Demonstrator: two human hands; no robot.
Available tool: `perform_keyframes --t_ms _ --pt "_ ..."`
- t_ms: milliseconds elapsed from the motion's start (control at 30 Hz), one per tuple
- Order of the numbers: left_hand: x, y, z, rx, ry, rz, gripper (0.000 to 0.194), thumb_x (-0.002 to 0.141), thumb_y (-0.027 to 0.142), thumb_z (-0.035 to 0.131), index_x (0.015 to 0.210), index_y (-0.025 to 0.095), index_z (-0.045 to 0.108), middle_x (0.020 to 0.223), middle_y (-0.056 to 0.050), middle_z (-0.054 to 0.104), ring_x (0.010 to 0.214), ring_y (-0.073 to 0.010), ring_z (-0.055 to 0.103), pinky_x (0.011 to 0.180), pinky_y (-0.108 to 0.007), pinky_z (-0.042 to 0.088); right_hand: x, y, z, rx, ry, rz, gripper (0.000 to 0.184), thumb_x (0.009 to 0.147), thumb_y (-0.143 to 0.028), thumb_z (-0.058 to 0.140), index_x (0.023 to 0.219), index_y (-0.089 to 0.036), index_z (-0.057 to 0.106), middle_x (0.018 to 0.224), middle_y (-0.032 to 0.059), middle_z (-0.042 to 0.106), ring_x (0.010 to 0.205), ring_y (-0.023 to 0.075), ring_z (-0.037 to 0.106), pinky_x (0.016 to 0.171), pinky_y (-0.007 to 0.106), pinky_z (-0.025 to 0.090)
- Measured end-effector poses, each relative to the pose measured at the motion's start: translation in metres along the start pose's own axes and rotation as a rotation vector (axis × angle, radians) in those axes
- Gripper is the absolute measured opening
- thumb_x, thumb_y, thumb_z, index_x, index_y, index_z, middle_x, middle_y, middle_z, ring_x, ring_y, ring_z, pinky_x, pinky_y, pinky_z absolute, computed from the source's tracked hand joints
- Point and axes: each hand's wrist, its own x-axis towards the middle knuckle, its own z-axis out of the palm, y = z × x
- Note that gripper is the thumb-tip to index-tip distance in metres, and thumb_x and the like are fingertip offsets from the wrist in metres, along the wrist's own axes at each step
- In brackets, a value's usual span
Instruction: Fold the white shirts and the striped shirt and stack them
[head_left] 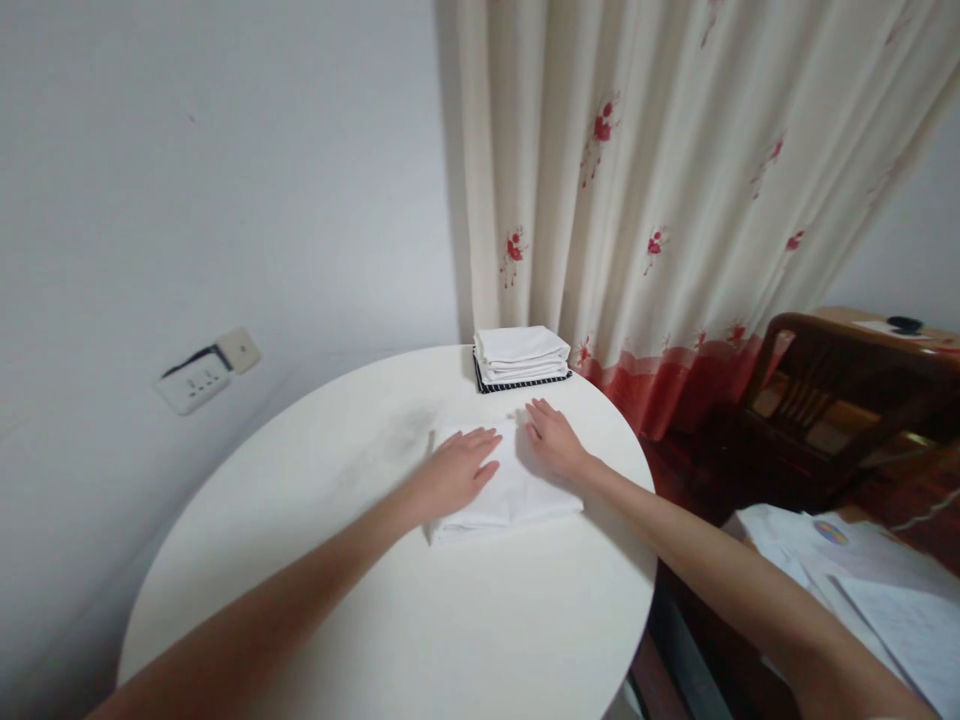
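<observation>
A folded white cloth [510,495] lies on the round white table [360,610]. Flat on its left part rests my left hand [461,470], fingers stretched out and pointing to the right. My right hand [553,438] is at the cloth's far right part, palm down with the fingers extended. Neither hand grips anything. Just beyond them sits a neat stack of folded white cloths [521,350], with a black-and-white patterned piece [525,385] at the bottom.
Behind the table hangs a cream curtain [555,180] with red flowers and a red hem. A socket [195,383] is on the wall at left. To the right are a wooden chair [832,400] and white bags or papers [862,560], lower than the tabletop.
</observation>
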Motion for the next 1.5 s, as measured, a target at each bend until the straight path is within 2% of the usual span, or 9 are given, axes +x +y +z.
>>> perform_keyframes --t_ms 200,433,567,667,800,1033,1167,1367,1500 --pt "-0.016 0.005 0.017 0.064 -0.133 0.095 0.056 0.101 0.045 0.044 0.149 0.017 0.047 0.158 -0.014 0.037 0.151 -0.0291 0.026 0.124 -0.052 0.014 -0.020 -0.032 0.017 -0.047 -0.129 -0.231 0.057 0.104 -0.037 0.027 0.156 -0.014 0.034 0.164 0.0133 0.026 0.153 0.0266 0.019 0.121 0.053 0.014" --pt "-0.069 -0.011 0.012 -0.153 -0.072 0.095 0.049 0.103 0.044 0.042 0.151 0.035 0.043 0.163 -0.001 0.032 0.153 -0.0266 0.020 0.125 -0.050 0.011 0.003 0.037 0.001 -0.100 -0.092 0.076 0.060 0.104 -0.043 0.034 0.155 -0.010 0.035 0.161 0.0199 0.031 0.151 0.0309 0.024 0.119 0.052 0.020" --pt "-0.089 -0.022 0.006 -0.485 0.164 -0.243 0.055 0.094 0.045 0.055 0.145 0.027 0.052 0.162 -0.009 0.033 0.148 -0.0314 0.030 0.122 -0.047 0.026 -0.003 0.053 -0.015 0.105 0.002 0.271 0.048 0.097 -0.028 0.050 0.139 -0.005 0.054 0.140 0.0226 0.057 0.132 0.0288 0.052 0.112 0.039 0.036" --pt "-0.086 -0.030 -0.006 -0.933 0.216 -0.578 0.072 0.079 0.047 0.072 0.143 0.022 0.050 0.154 -0.016 0.042 0.132 -0.0343 0.052 0.108 -0.046 0.046 -0.021 0.042 -0.029 0.528 -0.133 0.449 0.050 0.092 -0.029 0.059 0.138 -0.010 0.054 0.125 0.0173 0.068 0.110 0.0241 0.067 0.094 0.033 0.051" --pt "-0.065 -0.029 -0.029 -1.351 0.036 -0.742 0.084 0.072 0.039 0.079 0.146 0.024 0.042 0.136 -0.015 0.060 0.120 -0.0294 0.061 0.098 -0.041 0.050 -0.035 0.018 -0.048 0.943 -0.343 0.614 0.071 0.080 -0.027 0.071 0.145 -0.019 0.042 0.115 0.0125 0.072 0.089 0.0210 0.072 0.070 0.030 0.056" --pt "-0.041 -0.019 -0.039 -1.285 -0.074 -0.801 0.091 0.075 0.031 0.076 0.153 0.031 0.030 0.115 -0.008 0.067 0.109 -0.0270 0.063 0.093 -0.039 0.047 -0.031 0.016 -0.048 1.172 -0.519 0.625 0.028 0.069 -0.022 0.074 0.095 -0.013 0.068 0.102 0.0142 0.075 0.094 0.0265 0.072 0.075 0.033 0.060" --pt "-0.040 -0.015 -0.036 -1.181 -0.057 -0.731 0.093 0.074 0.034 0.075 0.153 0.026 0.027 0.102 -0.006 0.067 0.101 -0.0273 0.065 0.090 -0.038 0.049 -0.039 0.008 -0.046 1.232 -0.471 0.544 0.031 0.069 -0.019 0.073 0.098 -0.013 0.067 0.104 0.0124 0.076 0.099 0.0261 0.072 0.086 0.033 0.058" --pt "-0.045 -0.009 -0.036 -1.274 0.016 -0.801 0.094 0.071 0.031 0.074 0.151 0.036 0.025 0.138 -0.013 0.055 0.115 -0.0303 0.063 0.085 -0.039 0.054 -0.046 -0.011 -0.050 1.311 -0.343 0.503 0.047 0.073 -0.018 0.065 0.120 -0.018 0.061 0.112 0.0090 0.075 0.099 0.0256 0.073 0.087 0.038 0.058" --pt "-0.046 -0.010 -0.031 -1.375 0.006 -0.749 0.107 0.070 0.038 0.079 0.156 0.038 0.014 0.135 -0.011 0.060 0.114 -0.0302 0.065 0.091 -0.043 0.054 -0.029 -0.019 -0.070 1.328 -0.303 0.515 0.050 0.070 -0.016 0.067 0.119 -0.021 0.061 0.106 0.0068 0.076 0.090 0.0255 0.074 0.083 0.039 0.059"
